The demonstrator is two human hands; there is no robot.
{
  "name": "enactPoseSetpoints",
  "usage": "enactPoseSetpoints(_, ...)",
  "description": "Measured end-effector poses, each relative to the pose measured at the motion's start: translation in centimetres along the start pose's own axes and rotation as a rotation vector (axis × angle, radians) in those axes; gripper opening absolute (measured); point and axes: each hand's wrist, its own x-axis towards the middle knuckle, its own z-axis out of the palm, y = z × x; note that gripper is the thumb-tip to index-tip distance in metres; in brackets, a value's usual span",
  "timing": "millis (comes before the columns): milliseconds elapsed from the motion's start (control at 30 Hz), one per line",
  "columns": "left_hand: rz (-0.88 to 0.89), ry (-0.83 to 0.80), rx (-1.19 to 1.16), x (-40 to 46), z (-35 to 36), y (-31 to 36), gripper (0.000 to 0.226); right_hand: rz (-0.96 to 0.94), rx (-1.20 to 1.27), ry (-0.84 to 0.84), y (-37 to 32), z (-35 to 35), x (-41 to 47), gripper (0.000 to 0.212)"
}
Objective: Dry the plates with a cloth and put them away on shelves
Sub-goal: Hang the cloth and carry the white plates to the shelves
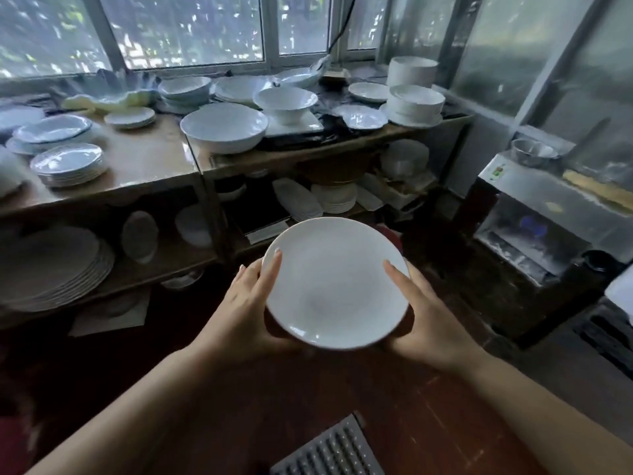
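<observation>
Clamping a round, glossy white plate [337,282], left grip [245,303] and right grip [433,313].

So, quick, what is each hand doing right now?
Left hand: holding the white plate by its left edge.
Right hand: holding the same plate by its right edge.

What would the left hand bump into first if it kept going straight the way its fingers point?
Probably the lower shelf under the wooden table; the left hand, holding the white plate, points up and ahead, though depth is unclear.
</observation>
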Motion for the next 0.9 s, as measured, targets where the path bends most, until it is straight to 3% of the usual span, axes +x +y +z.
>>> enactPoseSetpoints(267,-0.172,0.072,-0.011,6.3,-5.8,-13.3,0.140,-0.093,0.071,-0.128,-3.0,6.5,18.5,0.109)
enactPoseSetpoints(567,-0.225,0.102,0.052,14.5,-13.8,-26.8,0.137,-0.171,0.095,-0.213,-7.4,12.5,37.0,0.113)
enactPoseSetpoints(900,-0.448,0.220,0.125,20.2,-19.8,-39.2,0.138,-0.410,0.141,-0.403,-11.2,19.6,57.3,0.112)
